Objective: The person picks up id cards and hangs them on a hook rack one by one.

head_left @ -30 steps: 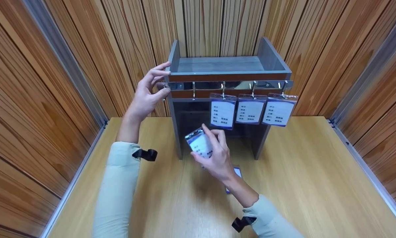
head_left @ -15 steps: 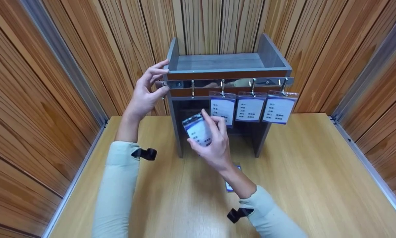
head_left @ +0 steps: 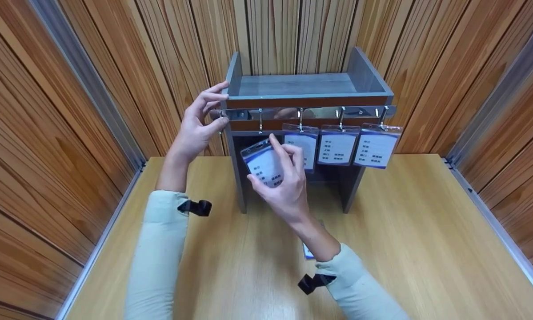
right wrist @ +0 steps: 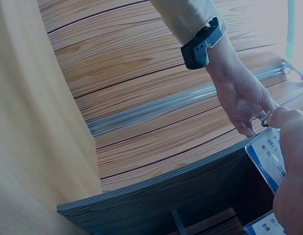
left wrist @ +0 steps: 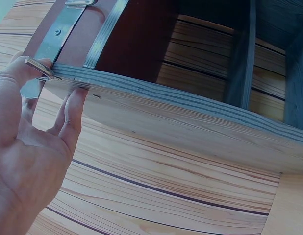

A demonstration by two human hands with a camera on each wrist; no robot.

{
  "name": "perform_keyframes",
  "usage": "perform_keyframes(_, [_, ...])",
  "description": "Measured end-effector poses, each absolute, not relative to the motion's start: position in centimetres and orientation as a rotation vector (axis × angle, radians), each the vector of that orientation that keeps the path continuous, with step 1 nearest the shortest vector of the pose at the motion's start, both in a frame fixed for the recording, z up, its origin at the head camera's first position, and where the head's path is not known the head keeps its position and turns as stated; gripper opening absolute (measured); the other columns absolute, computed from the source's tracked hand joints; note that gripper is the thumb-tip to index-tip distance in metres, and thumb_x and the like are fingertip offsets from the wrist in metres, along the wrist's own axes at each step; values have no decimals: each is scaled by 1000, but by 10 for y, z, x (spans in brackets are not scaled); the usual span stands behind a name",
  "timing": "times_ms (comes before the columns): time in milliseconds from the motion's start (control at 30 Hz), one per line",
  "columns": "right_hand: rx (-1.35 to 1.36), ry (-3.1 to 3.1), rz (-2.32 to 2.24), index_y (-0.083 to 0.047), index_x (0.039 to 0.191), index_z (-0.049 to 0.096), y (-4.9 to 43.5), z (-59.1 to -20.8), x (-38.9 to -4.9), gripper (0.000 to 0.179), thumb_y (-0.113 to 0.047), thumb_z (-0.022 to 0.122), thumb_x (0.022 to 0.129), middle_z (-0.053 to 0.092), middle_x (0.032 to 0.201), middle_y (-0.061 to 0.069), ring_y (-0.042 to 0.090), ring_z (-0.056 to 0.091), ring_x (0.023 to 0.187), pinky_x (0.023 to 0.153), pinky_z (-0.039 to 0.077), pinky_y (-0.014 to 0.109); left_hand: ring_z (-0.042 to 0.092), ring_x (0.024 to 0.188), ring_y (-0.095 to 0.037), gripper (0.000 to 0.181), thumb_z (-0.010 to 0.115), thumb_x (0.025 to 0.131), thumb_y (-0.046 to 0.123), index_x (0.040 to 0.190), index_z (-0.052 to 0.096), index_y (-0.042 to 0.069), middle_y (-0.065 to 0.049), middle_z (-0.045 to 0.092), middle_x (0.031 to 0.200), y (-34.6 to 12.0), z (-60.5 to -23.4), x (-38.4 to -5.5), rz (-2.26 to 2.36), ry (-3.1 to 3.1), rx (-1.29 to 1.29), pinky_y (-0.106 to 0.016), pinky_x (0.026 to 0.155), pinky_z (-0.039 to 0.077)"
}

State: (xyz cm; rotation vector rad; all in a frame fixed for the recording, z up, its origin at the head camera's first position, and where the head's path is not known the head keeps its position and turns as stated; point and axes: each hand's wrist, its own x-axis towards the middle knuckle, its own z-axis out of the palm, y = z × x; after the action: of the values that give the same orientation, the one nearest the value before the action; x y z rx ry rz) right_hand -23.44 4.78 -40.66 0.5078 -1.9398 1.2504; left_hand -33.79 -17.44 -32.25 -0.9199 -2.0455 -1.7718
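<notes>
Right hand (head_left: 288, 180), mid-frame in the head view: thumb and fingers pinch the held badge (head_left: 262, 162) by its right side and lower edge; badge tilted, face toward the head camera, top edge just below the second hook from left (head_left: 260, 120) and apart from it. Left hand (head_left: 198, 129), left of centre: grips the front corner of the shelf unit (head_left: 293, 84), thumb at the left end of the hook rail (head_left: 324, 113), fingers against the outer side panel. Hands apart from each other.

Right of the held badge, three badges hang from the rail: left one (head_left: 308, 142) partly covered by the right hand, middle one (head_left: 337, 146), right one (head_left: 376, 149). Lower centre: a further badge (head_left: 308, 252) on the table (head_left: 417, 249), mostly hidden by the right forearm. Pale sleeves (head_left: 164, 249) below; wood-panelled walls (head_left: 115, 89) surround.
</notes>
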Motion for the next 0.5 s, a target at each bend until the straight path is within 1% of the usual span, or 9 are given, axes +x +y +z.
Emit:
perform_keyframes(100, [493, -1938, 1258, -2, 162, 57, 46, -402, -235, 88, -13, 97, 85, 54, 137, 19, 32, 55, 131, 111, 57, 38, 45, 165, -37, 37, 64, 107, -2, 144, 62, 3, -7, 47, 180, -175, -322, -338, -1766, -2049, -913, -65, 136, 31])
perform_keyframes(233, [476, -1938, 1273, -3, 163, 56, 46, -397, -236, 87, -16, 96, 87, 54, 139, 19, 32, 54, 134, 114, 57, 40, 44, 166, -35, 38, 65, 106, -2, 143, 63, 4, -7, 47, 179, -174, -321, -338, -1755, -2057, -906, -63, 138, 29])
perform_keyframes(300, [474, -1938, 1271, -4, 163, 57, 46, -395, -237, 86, -18, 96, 87, 54, 140, 19, 32, 54, 135, 115, 57, 40, 44, 166, -35, 38, 65, 106, -2, 144, 63, 4, -7, 47, 179, -174, -322, -338, -1756, -2059, -906, -64, 139, 28])
perform_keyframes(500, [483, -1917, 1256, -3, 162, 58, 46, -392, -244, 85, -20, 96, 88, 55, 140, 20, 32, 54, 133, 113, 55, 39, 46, 164, -36, 38, 65, 106, -3, 143, 64, 5, -6, 47, 179, -173, -323, -337, -1766, -2054, -902, -64, 134, 34])
